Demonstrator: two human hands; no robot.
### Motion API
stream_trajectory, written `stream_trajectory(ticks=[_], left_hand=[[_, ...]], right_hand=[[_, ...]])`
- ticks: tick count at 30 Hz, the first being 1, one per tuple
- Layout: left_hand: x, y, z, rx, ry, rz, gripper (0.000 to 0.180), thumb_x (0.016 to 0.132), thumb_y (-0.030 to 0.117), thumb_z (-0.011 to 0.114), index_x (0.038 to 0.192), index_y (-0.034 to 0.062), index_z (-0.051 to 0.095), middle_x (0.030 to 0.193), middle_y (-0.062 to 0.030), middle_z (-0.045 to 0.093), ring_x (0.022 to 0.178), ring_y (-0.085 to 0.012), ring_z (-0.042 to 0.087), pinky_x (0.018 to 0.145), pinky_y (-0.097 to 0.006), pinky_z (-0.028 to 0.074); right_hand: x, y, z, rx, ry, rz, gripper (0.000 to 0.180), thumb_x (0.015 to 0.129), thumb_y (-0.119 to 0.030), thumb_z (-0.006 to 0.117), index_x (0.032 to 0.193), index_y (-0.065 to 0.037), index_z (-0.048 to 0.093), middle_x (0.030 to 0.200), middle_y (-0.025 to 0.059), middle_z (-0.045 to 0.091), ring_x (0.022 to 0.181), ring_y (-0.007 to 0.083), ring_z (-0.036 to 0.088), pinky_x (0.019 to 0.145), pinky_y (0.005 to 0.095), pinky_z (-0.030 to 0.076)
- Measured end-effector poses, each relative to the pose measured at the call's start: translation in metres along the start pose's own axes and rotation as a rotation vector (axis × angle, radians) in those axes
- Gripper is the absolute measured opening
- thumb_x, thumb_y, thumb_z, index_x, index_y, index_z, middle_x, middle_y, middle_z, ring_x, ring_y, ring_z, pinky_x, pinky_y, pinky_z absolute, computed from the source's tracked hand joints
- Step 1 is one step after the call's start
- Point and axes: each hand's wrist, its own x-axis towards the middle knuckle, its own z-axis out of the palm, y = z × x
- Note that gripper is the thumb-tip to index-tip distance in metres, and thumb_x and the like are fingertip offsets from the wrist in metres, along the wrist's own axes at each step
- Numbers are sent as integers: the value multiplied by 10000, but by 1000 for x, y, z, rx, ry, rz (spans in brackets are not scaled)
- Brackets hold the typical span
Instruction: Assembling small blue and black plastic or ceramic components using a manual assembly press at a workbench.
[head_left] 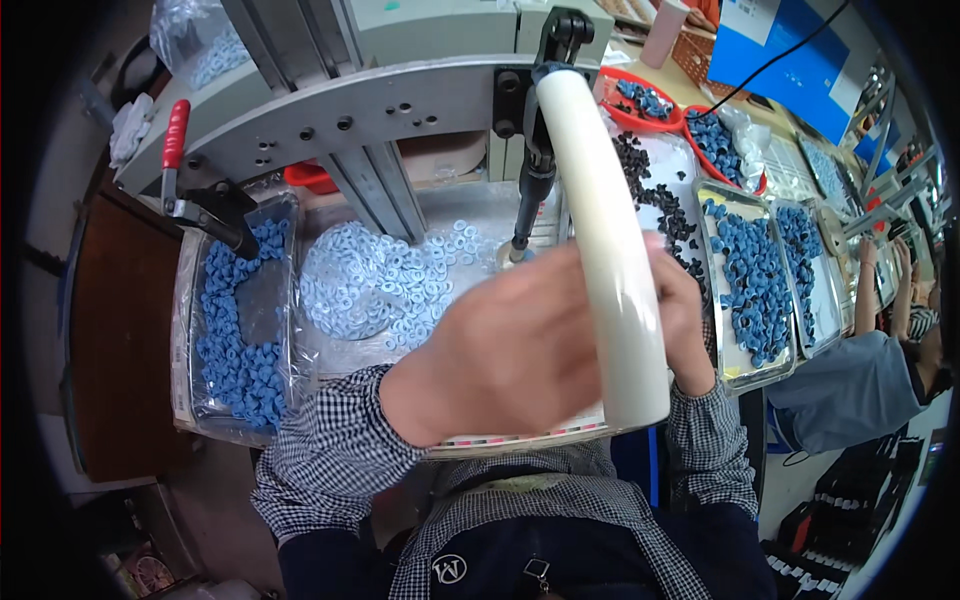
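Note:
A thick white lever handle (pixel 610 240) of a bench press crosses in front of both hands. My left hand (pixel 510 345) is smeared by motion beside it, its fingers hidden behind the handle. On the handle's other side, my right hand (pixel 682 315) shows bent fingers, its inner side covered by the handle. Whether either hand holds a part is hidden. Beyond my left hand, the black press plunger (pixel 533 190) points down at a small round seat (pixel 513 257). Left of the seat, pale blue rings (pixel 350 280) lie heaped on the metal work tray.
A clear tray (pixel 270 315) of darker blue caps stands left, below a red-handled toggle clamp (pixel 174 140). At right are black pieces (pixel 660 205), trays of blue caps (pixel 755 285) and red baskets (pixel 640 100). A grey metal beam (pixel 370 115) spans the back. Another person's arms (pixel 868 285) show far right.

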Motion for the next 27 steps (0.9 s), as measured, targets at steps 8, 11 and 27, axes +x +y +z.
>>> stream_trajectory(ticks=[8, 11, 27], left_hand=[[132, -43, -31, 0, 401, 381, 232, 890, 13, 661, 1117, 13, 709, 969, -150, 730, 927, -263, 729, 993, -393, 526], [149, -67, -46, -575, 322, -194, 296, 895, -54, 657, 1190, -36, 677, 1049, -103, 729, 901, -125, 669, 829, -241, 521], [-98, -27, -36, -591, 393, -1082, 359, 946, -32, 553, 1304, -17, 561, 1267, -118, 617, 1028, -168, 627, 899, -269, 498]], right_hand=[[40, 21, 37, -186, -210, -186, 274, 851, -166, 747, 1086, -43, 676, 990, 144, 630, 943, 348, 656, 797, 431, 532], [58, 4, 74, -245, -217, -344, 269, 839, -140, 733, 1070, -42, 639, 1009, 157, 617, 935, 382, 635, 790, 454, 527], [-36, 135, -161, -897, 412, 206, 190, 848, -90, 680, 1032, -77, 635, 971, 127, 568, 958, 342, 585, 815, 447, 505]])
